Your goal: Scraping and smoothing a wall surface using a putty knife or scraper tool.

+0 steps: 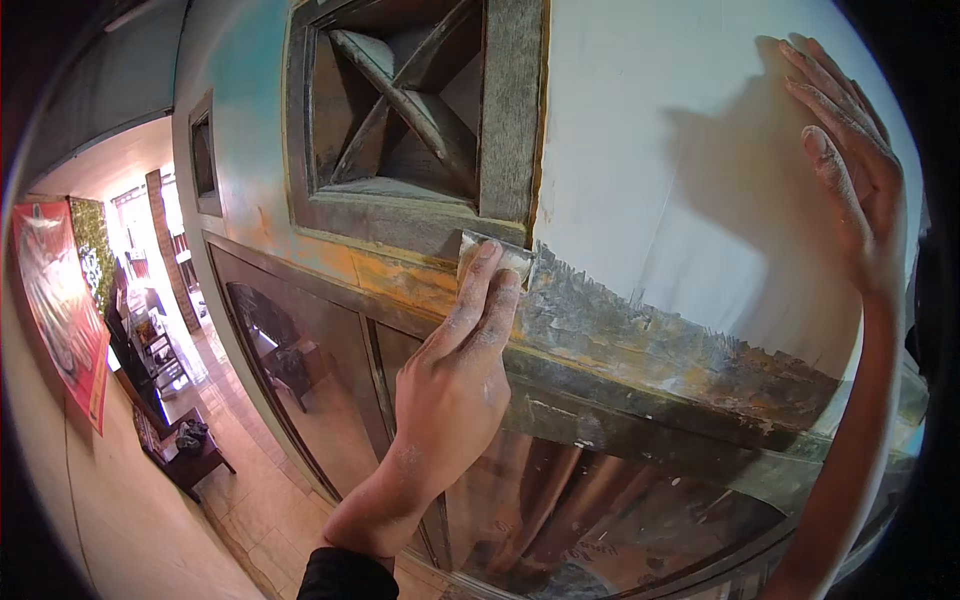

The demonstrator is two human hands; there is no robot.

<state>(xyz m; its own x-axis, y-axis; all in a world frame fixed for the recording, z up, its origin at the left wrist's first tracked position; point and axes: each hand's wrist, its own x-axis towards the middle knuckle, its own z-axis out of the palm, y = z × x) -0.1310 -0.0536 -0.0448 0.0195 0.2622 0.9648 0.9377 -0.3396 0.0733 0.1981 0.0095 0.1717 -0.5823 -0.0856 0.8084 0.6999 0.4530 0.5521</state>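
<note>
My left hand (457, 405) comes up from the lower left in a black cuff, dusted with white powder. Two fingers press a small flat greyish piece (469, 251) against the lower right corner of a wooden vent frame (405, 229). That piece may be folded sandpaper or a scraper blade; the picture does not settle it. At the upper right, my right hand (851, 157) is spread on or close to the white wall (615, 150), holding nothing. Between the hands runs a rough grey and orange strip of bare wall (622, 337) with a ragged upper edge.
Crossed wooden slats (397, 94) fill the vent. Below the strip is a dark wooden rail (585, 412) above glass panes (555, 510). A tiled passage (255, 517) runs along the left, with a dark low table (191, 454) and a red banner (64, 292) on the opposite wall.
</note>
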